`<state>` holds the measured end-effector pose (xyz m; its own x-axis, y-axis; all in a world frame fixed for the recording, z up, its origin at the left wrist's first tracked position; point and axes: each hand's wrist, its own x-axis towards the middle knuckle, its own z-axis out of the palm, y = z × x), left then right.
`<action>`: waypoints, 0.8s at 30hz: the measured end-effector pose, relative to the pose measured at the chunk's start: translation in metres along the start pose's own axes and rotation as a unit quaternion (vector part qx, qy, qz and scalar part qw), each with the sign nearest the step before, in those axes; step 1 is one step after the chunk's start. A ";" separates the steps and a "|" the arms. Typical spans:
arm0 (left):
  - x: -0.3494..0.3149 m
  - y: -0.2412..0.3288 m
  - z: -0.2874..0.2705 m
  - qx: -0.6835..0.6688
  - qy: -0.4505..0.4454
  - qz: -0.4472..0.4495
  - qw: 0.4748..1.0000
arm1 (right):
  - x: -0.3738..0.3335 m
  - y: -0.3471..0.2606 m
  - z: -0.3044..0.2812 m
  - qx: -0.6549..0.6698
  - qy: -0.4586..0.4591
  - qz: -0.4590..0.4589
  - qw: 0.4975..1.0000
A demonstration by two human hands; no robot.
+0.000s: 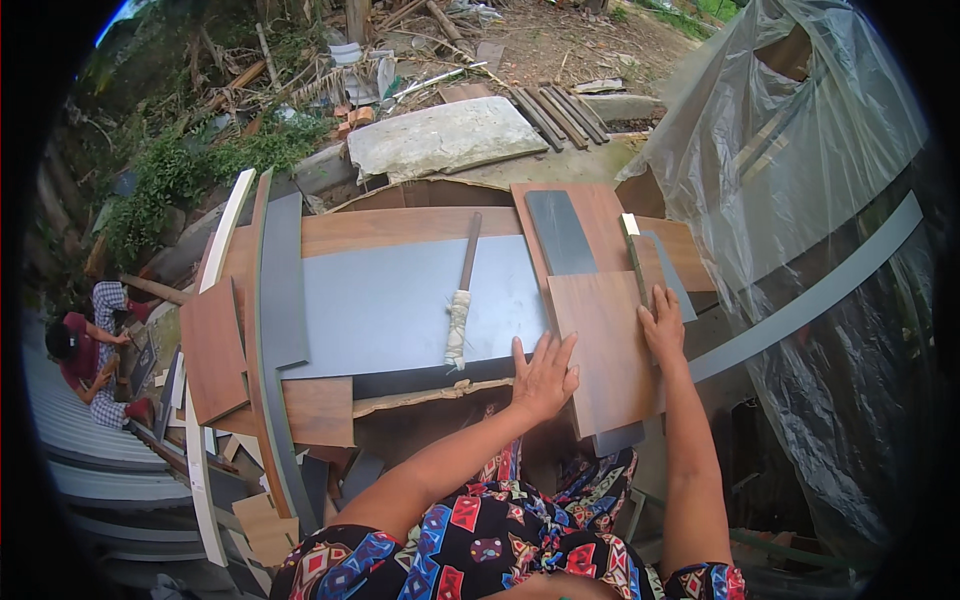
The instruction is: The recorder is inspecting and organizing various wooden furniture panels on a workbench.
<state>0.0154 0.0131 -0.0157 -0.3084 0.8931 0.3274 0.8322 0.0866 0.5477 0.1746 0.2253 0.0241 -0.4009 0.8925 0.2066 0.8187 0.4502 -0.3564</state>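
Left hand (545,383), fingers spread, is apparently steadying wood-grain panel (607,350); right hand (662,328), closure unclear, is touching narrow strip (638,262); shifting either calls for even pressure.

Surface finishes: boards and surroundings

Brown board (602,345) shows wood grain, smooth, with a low sheen. Grey panel (385,300) is smooth and glossy, reflecting pale light. Slim bar (471,250) looks dull brown; its creased, pale wrapping (457,325) reads as cloth or tape, unclear which. Draped sheeting (790,140) is translucent plastic, wrinkled, shiny. Pale slab (440,138) appears stone-like, matt, rough.
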 end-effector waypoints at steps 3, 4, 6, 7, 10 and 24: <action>-0.001 0.001 0.002 0.003 0.005 0.000 1.000 | 0.019 -0.010 0.008 -0.007 -0.006 0.020 1.000; -0.001 0.000 0.004 0.003 0.019 0.010 1.000 | 0.023 -0.012 0.010 -0.006 -0.006 0.020 1.000; -0.001 0.001 0.002 0.003 0.015 0.008 1.000 | 0.025 -0.012 0.012 -0.005 -0.002 0.020 1.000; -0.001 0.001 0.001 0.003 0.011 0.008 1.000 | 0.024 -0.011 0.012 -0.006 -0.001 0.022 1.000; -0.002 0.000 0.000 0.005 0.015 0.005 1.000 | 0.017 -0.014 0.009 0.001 -0.007 0.030 1.000; -0.003 -0.001 0.007 0.016 0.018 0.008 1.000 | -0.075 0.013 -0.030 -0.006 0.022 0.054 0.998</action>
<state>0.0186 0.0135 -0.0233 -0.3097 0.8785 0.3636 0.8515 0.0860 0.5173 0.2274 0.1630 0.0310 -0.2912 0.9340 0.2072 0.8613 0.3502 -0.3681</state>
